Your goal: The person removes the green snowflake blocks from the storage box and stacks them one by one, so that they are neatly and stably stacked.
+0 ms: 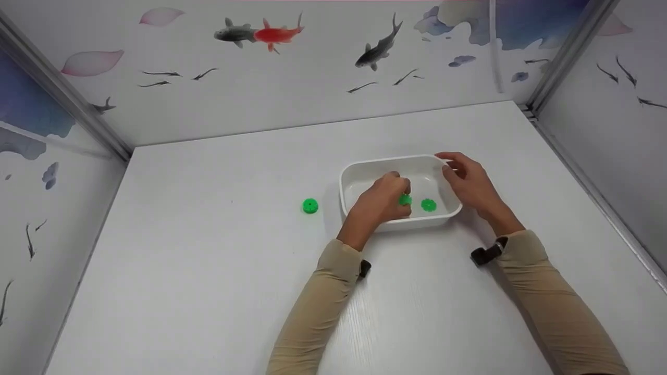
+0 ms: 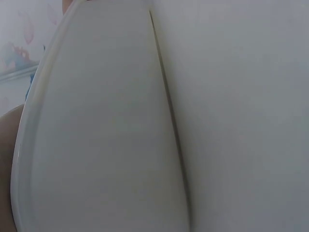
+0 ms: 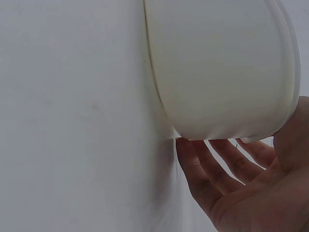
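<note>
A white rectangular tray (image 1: 398, 223) with rounded corners stands on the table. My left hand (image 1: 379, 200) reaches over its near rim and pinches a small green notched disc (image 1: 405, 199) between thumb and fingers. Just right of it, a second green flower-shaped disc (image 1: 429, 204) lies on the tray floor. My right hand (image 1: 469, 182) grips the tray's right end, thumb over the rim; in the right wrist view the fingers (image 3: 203, 181) press against the outer wall. Outside the tray, to the left, sits a thicker green notched disc (image 1: 310, 205). The left wrist view shows mostly the tray's side (image 2: 106, 116).
The white table (image 1: 208, 250) extends left of the tray and in front of it. Upright panels (image 1: 312, 78) printed with fish enclose the back and both sides. Dark wrist devices (image 1: 487, 254) sit at the sleeve cuffs.
</note>
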The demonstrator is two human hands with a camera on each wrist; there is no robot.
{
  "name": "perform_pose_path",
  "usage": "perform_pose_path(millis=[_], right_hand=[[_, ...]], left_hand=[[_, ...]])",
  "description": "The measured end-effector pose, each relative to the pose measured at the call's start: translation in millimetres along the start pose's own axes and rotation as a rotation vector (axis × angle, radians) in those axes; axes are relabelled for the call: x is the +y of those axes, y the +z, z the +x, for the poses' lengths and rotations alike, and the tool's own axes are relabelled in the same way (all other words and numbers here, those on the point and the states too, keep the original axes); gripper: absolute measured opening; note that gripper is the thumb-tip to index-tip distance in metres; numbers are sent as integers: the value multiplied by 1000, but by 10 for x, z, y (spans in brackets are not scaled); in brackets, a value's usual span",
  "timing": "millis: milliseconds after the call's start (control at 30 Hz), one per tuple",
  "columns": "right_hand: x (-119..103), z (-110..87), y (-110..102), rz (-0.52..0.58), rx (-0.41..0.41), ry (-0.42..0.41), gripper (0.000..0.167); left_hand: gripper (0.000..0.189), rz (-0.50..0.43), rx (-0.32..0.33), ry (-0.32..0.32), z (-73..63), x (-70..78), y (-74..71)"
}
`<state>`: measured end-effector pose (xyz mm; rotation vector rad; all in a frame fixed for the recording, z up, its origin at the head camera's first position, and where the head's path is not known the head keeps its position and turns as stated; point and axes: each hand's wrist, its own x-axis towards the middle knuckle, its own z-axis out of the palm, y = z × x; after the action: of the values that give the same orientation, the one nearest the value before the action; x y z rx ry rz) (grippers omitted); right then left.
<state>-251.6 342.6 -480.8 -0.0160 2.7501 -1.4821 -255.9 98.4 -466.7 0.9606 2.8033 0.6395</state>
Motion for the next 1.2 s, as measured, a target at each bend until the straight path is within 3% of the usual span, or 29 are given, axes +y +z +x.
perform_pose_path(millis=[500, 1200], right_hand=[[-9, 12, -4, -4, 4, -7, 44], [18, 3, 8, -15, 15, -16, 46]], left_hand=[[30, 5, 31, 92, -54, -70, -81], [30, 61, 176, 230, -393, -251, -251]])
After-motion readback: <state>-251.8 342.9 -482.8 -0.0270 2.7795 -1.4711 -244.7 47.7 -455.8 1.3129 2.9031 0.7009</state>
